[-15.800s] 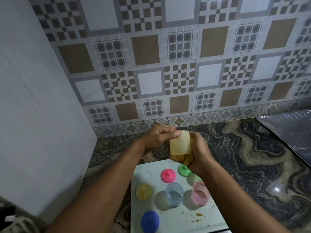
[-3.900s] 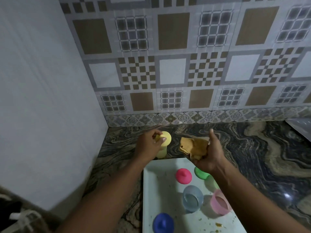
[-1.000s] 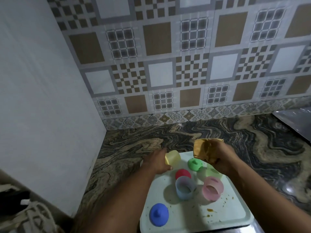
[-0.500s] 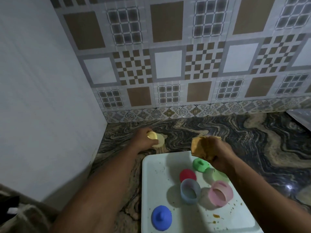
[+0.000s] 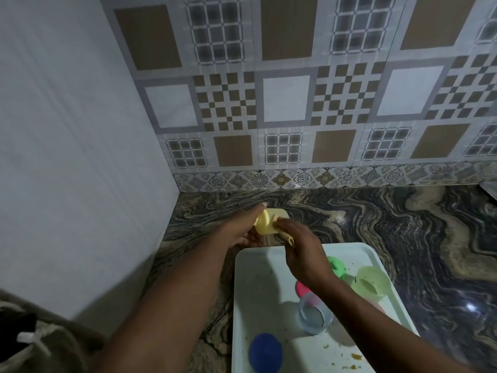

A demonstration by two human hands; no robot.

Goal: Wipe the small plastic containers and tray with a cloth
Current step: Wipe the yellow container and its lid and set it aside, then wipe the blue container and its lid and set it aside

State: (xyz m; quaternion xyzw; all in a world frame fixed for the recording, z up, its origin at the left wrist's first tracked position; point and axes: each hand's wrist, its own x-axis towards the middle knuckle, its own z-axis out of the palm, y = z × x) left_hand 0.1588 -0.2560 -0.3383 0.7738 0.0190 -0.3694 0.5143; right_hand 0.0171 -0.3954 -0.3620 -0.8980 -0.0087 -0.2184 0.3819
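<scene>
While the small yellow plastic container (image 5: 269,223) is at the cloth, I judge the task to be in its early part. My left hand (image 5: 242,227) holds this container just beyond the far left corner of the white rectangular plastic tray (image 5: 258,292), over the dark veined stone worktop (image 5: 403,224); I cannot tell whether it touches the stone. The left grip is closed about its left end, one finger lying along the top. My right hand (image 5: 304,246) is clamped on a tan cloth (image 5: 290,239), of which only a fold shows beneath the palm, and presses it to the container's right side.

Orientation: the container lies on its side, long axis roughly level and running left to right, its round end face towards the left hand.

Left to do, as I read it: the pale green tub (image 5: 372,284), the translucent blue tub (image 5: 314,317), the green lid (image 5: 336,265), the pink lid (image 5: 302,289) and the blue domed lid (image 5: 265,352) all stand on the tray, and brown food specks (image 5: 356,356) mark its near right corner, so the tray itself looks unwiped.
</scene>
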